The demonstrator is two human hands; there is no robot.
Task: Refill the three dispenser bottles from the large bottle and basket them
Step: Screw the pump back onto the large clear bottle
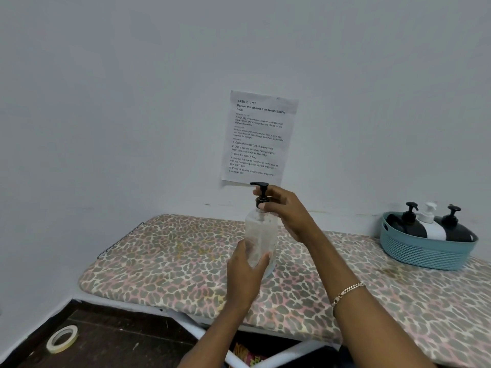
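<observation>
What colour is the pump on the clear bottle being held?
Black. The pump on the clear bottle shows best in the head view.

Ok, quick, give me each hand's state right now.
Left hand: grips the clear bottle round its lower body.
Right hand: fingers curled round the collar of the bottle's black pump.

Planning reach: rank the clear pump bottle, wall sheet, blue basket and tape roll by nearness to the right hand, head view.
1. clear pump bottle, in the right hand
2. wall sheet, just behind
3. blue basket, far right
4. tape roll, floor, lower left
</observation>
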